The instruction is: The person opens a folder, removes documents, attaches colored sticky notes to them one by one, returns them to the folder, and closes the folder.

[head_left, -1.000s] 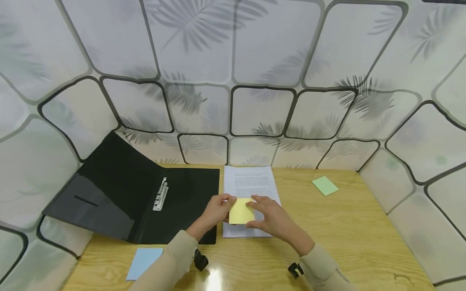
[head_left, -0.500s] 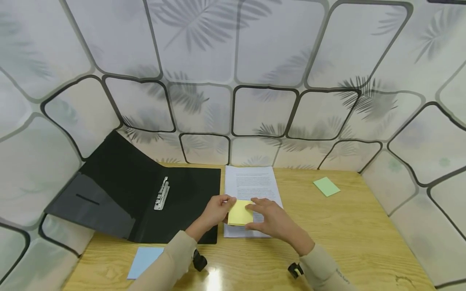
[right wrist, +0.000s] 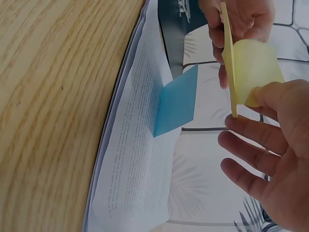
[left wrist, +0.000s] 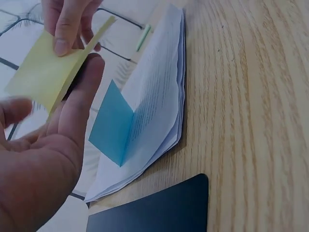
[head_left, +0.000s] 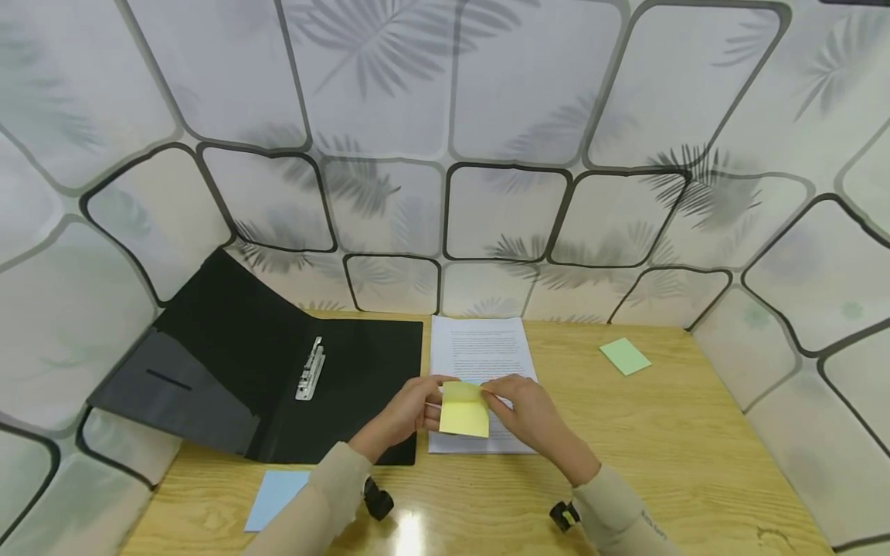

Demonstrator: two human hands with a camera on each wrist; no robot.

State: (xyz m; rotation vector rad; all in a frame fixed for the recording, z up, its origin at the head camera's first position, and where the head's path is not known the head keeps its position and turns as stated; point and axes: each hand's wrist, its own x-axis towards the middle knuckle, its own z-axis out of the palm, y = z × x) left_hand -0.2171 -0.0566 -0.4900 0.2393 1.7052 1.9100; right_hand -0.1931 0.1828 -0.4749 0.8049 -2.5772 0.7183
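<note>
My left hand holds a yellow sticky note pad above the printed papers, its fingers under the pad in the left wrist view. With thumb and finger, my right hand pinches the top yellow sticky note, which bends up away from the pad. The stack of printed papers lies flat on the table below both hands. A blue sticky note stands up from the top page in both wrist views; in the head view it cannot be seen.
An open black binder with a metal clip lies left of the papers, its cover leaning on the wall. A light blue pad is near the front left. On the right of the wooden table lies a green pad.
The right hand has closed its thumb and finger on the top yellow sheet and lifted it from the pad. The left thumb has come off the pad's face.
</note>
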